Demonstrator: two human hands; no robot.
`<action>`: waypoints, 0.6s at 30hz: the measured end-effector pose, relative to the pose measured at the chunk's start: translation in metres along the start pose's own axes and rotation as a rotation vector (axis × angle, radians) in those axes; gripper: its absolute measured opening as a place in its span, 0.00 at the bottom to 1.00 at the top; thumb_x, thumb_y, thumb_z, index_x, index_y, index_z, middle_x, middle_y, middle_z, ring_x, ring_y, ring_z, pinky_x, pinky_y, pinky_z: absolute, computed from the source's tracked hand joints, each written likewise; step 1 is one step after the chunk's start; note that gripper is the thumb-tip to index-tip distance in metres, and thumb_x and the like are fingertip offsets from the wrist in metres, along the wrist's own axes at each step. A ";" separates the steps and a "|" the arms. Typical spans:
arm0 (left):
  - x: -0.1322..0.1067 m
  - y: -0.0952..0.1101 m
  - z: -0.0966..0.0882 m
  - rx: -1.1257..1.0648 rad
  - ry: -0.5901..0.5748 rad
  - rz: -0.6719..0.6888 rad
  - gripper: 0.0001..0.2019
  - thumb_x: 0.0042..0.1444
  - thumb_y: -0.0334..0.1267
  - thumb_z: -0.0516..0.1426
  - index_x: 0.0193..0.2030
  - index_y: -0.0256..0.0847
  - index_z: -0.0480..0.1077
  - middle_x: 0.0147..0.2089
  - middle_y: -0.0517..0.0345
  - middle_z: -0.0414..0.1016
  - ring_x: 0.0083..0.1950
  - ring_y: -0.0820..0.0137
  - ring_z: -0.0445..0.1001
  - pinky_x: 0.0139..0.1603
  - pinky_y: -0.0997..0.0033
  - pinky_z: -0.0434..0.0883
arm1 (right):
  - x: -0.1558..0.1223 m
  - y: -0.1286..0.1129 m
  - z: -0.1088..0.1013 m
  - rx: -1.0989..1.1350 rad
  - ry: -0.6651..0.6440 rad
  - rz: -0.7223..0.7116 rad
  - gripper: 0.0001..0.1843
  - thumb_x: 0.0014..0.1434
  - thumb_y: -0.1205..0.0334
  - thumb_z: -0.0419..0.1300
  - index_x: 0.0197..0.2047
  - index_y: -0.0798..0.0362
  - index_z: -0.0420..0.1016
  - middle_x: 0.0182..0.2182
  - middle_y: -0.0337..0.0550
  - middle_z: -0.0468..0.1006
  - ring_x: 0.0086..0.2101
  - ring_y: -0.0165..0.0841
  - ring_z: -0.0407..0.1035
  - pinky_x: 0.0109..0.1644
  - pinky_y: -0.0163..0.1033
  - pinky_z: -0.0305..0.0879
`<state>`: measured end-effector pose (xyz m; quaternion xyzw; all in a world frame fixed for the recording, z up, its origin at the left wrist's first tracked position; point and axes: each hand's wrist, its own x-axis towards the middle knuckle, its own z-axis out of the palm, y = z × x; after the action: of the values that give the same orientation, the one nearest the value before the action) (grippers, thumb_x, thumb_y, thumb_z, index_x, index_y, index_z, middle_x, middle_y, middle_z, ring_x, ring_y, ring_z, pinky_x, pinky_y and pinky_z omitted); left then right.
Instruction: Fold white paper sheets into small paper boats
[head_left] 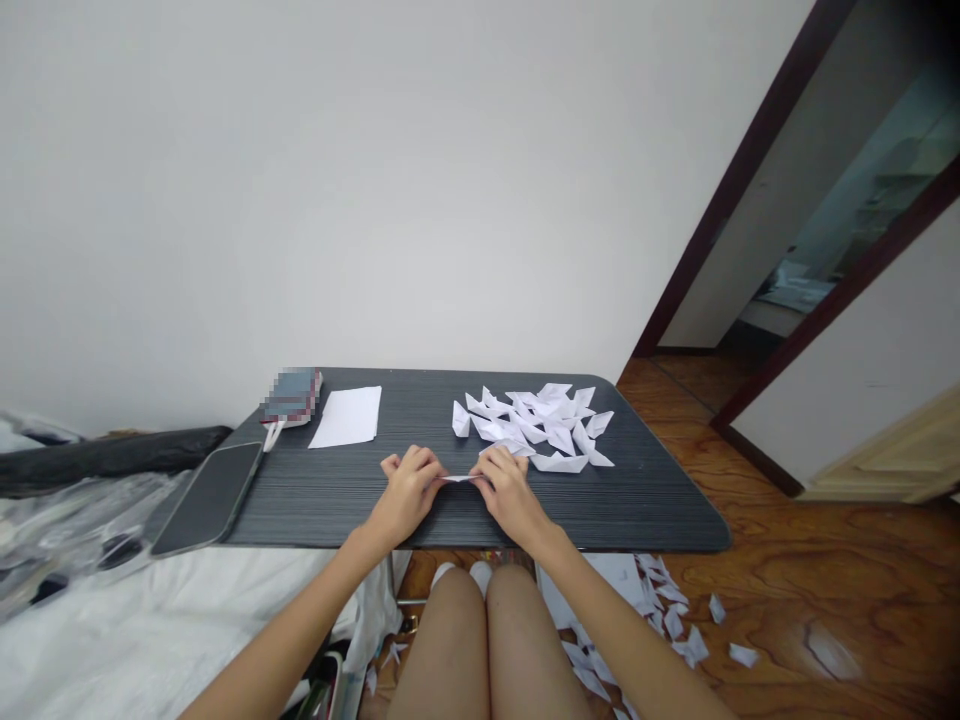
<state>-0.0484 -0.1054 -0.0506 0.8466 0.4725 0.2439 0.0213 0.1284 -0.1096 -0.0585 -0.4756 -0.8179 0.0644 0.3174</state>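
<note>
My left hand and my right hand rest on the dark table, fingers curled, and pinch the two ends of a small flat folded white paper piece that lies between them. Just behind my right hand is a heap of several folded white paper boats. A stack of white paper sheets lies at the back left of the table.
A dark phone lies at the table's left edge, with a small blurred box behind it. White paper scraps litter the wooden floor at right. White bedding at left; an open doorway at right.
</note>
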 end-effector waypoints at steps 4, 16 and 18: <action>-0.013 0.000 0.000 0.033 -0.020 0.170 0.11 0.57 0.31 0.46 0.33 0.41 0.69 0.35 0.57 0.68 0.39 0.70 0.62 0.39 0.65 0.50 | -0.015 0.004 -0.007 -0.093 -0.038 -0.193 0.09 0.56 0.72 0.49 0.31 0.55 0.68 0.32 0.43 0.69 0.38 0.32 0.60 0.42 0.40 0.48; 0.006 -0.006 0.005 -0.125 -0.168 -0.128 0.09 0.54 0.39 0.50 0.35 0.40 0.68 0.29 0.58 0.70 0.35 0.67 0.65 0.37 0.66 0.55 | 0.005 0.029 0.000 0.237 -0.175 0.118 0.03 0.52 0.67 0.55 0.28 0.55 0.70 0.26 0.40 0.72 0.29 0.31 0.64 0.34 0.35 0.56; 0.009 -0.005 0.005 -0.103 -0.191 -0.205 0.08 0.52 0.40 0.52 0.37 0.41 0.67 0.30 0.58 0.69 0.36 0.65 0.64 0.36 0.65 0.55 | 0.008 0.031 0.002 0.217 -0.194 0.160 0.01 0.49 0.67 0.57 0.29 0.55 0.69 0.25 0.39 0.70 0.28 0.30 0.63 0.33 0.35 0.56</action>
<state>-0.0468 -0.0944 -0.0526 0.8110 0.5393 0.1827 0.1342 0.1476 -0.0861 -0.0692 -0.4937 -0.7925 0.2231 0.2802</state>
